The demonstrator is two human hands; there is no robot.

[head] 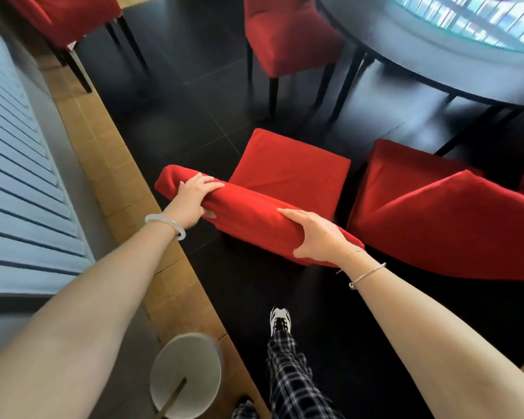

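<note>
Seen from the head camera, the red chair (288, 173) stood on the dark floor, a little short of the round table (406, 60). The left hand (194, 196) and right hand (319, 234) each curled their fingers over the top of the chair back (248, 214), thumbs clamped on the near side. To shift it well, I'd say both hands should push evenly, square to the table, keeping clear of the neighbouring chair (436, 216).

Both hands grip the top of a red chair's backrest (254, 213) at centre frame: the left hand (194, 196) curls over its left end, the right hand (318, 234) clasps its right end. Its seat (288, 173) lies just beyond. Another red chair (442, 219) stands just beside it at right; a round dark table (406, 52) fills the upper right.
</note>
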